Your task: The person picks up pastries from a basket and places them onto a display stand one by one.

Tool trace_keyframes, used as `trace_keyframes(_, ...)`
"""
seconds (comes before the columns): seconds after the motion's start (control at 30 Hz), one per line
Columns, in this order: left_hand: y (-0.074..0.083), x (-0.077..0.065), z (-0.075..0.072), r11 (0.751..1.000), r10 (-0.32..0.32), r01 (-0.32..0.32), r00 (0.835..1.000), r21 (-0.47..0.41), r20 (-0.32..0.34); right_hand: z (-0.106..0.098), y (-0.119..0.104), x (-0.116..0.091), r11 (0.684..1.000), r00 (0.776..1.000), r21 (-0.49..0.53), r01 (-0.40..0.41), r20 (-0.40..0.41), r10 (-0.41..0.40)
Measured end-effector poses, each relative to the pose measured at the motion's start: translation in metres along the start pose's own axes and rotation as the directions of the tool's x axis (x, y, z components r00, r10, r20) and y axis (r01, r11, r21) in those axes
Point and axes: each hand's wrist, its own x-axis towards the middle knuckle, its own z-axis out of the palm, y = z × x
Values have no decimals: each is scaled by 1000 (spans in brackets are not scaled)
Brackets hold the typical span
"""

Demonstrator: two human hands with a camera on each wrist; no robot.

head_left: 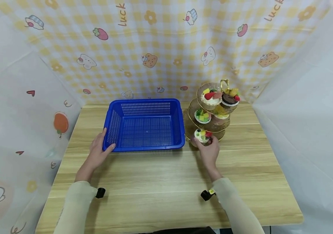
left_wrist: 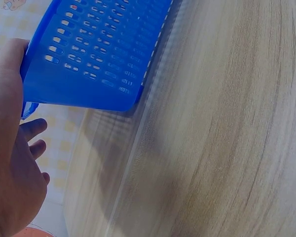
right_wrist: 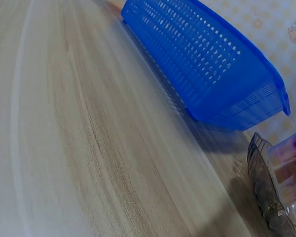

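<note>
A blue plastic basket point(head_left: 146, 149) with slotted walls stands on the table. My left hand point(head_left: 98, 152) holds its near left corner, thumb at the front rim and fingers along the left side. In the left wrist view, several fingertips point(left_wrist: 35, 129) show loosely bent below the rim. My right hand point(head_left: 209, 155) grips a fruit-topped cream cupcake point(head_left: 200, 136) on the bottom tier of a gold-rimmed three-tier stand point(head_left: 190, 128), thumb on one side and fingers on the other. The right wrist view shows only part of the stand's scalloped tier point(right_wrist: 266, 190) and hardly any of the hand.
More cupcakes sit on the upper tiers: a cream one point(head_left: 211, 99) and a chocolate one point(head_left: 229, 100) on top, a green-and-yellow topped one point(head_left: 202, 116) in the middle. The stand is close to the basket's right side. A patterned curtain point(head_left: 163, 42) hangs behind the wooden table point(head_left: 154, 195).
</note>
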Motion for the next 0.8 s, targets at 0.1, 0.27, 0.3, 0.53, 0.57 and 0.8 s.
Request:
trace_keyframes(0.1, 0, 0, -1, 1000, 1, -1, 1000, 0, 0, 4, 2, 2, 1000, 999, -3, 10, -35, -10)
trace_keyframes(0.27, 0, 0, 0, 1000, 2, -2, 1000, 0, 2, 11, 6, 7, 996, 996, -80, 43, -72, -49)
trace_keyframes(0.3, 0, -1, -1, 1000, 0, 0, 1000, 0, 3, 12, 5, 8, 994, 996, -96, 46, -75, -53)
trace_keyframes(0.53, 1, -2, -2, 1000, -13, 13, 1000, 1, 17, 22, 2, 14, 986, 992, -164, 35, -110, -53)
trace_keyframes(0.57, 1, -2, -2, 1000, -14, 14, 1000, -1, 17, 24, 2, 14, 986, 992, -164, 32, -116, -52)
trace_keyframes(0.8, 1, -1, 0, 1000, -9, 9, 1000, -9, 8, 33, 3, 18, 984, 985, -178, 23, -161, -53)
